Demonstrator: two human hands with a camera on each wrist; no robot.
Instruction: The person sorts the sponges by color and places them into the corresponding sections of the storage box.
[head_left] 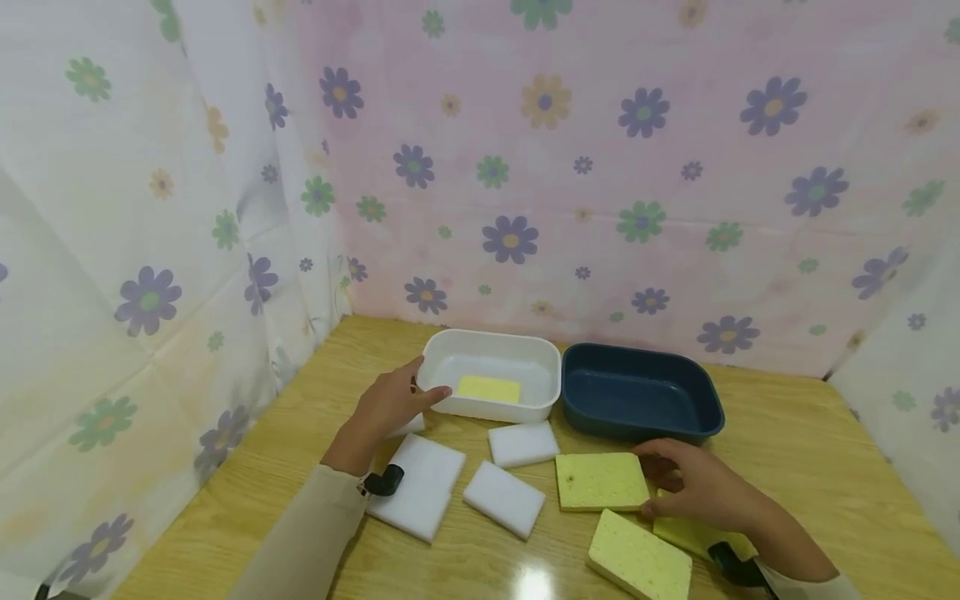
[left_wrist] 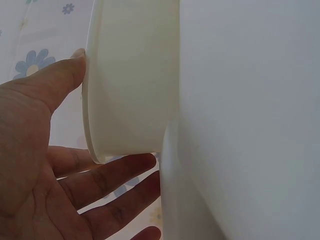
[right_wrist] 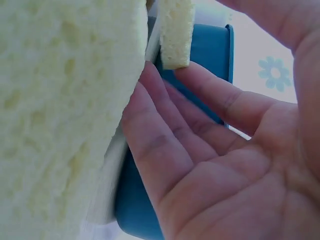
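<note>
My left hand (head_left: 386, 408) is at the left end of a white plastic basin (head_left: 542, 411). Its thumb touches the rim in the left wrist view, with the other fingers spread around the corner. A yellow sponge (head_left: 489, 389) lies inside that basin. My right hand (head_left: 697, 483) pinches another yellow sponge (head_left: 600, 481) across its right end, index finger at the far corner and thumb at the near one. This sponge (right_wrist: 176, 35) shows at the index fingertip in the right wrist view; its thumb tip is out of frame there. Two more yellow sponges (head_left: 640, 556) lie near that hand, one partly beneath it.
A dark blue basin (head_left: 641, 421) stands right of the white one, just beyond my right hand. Several white sponges (head_left: 504, 498) lie on the wooden table (head_left: 465, 567) in front of the white basin, some under the left wrist. Flowered cloth (head_left: 510, 183) borders the table.
</note>
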